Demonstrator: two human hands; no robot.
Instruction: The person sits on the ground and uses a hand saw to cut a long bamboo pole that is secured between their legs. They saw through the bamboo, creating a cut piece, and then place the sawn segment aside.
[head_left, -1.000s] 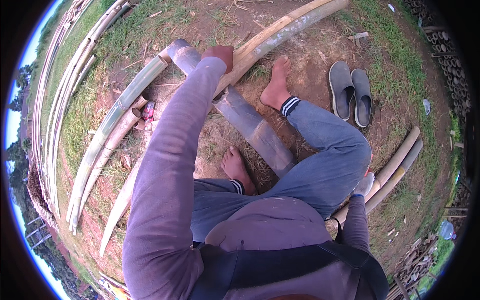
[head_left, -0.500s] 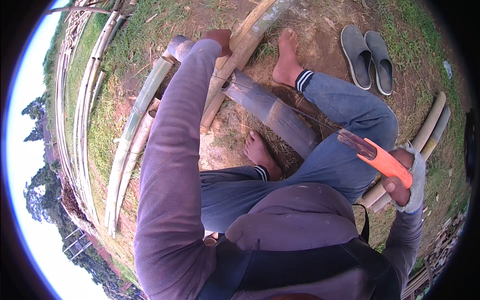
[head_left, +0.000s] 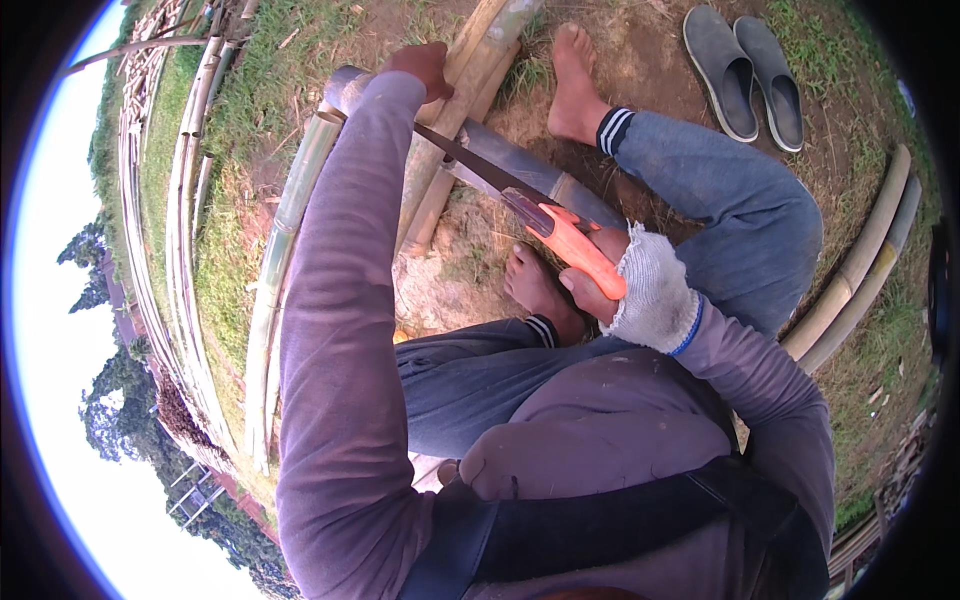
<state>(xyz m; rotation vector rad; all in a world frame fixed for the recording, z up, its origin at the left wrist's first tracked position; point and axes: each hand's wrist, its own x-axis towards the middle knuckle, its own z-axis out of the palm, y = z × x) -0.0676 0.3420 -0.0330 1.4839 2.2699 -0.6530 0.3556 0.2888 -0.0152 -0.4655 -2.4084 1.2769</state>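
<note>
My right hand (head_left: 606, 265), in a fingerless white knitted glove, is wrapped round the orange handle of a handsaw (head_left: 565, 240). The saw's long dark blade (head_left: 465, 156) points up and to the left, across a thick grey bamboo pole (head_left: 540, 172). This pole lies slantwise by my feet, against lighter split bamboo pieces (head_left: 440, 165). My bare left hand (head_left: 424, 70) is closed over the pole near its far left end; its fingertips are mostly hidden. Where the blade meets the pole is partly hidden by the saw itself.
My bare feet (head_left: 575, 80) rest on the ground on both sides of the pole. Grey slip-on shoes (head_left: 722, 75) lie at the far right. Two bamboo poles (head_left: 850, 270) lie at my right, and a green bamboo pole (head_left: 290, 215) with longer poles (head_left: 180, 230) at my left.
My right hand has moved far to the left and away from me, pushing the saw so its blade extends past the pole. My left hand stays on the pole.
</note>
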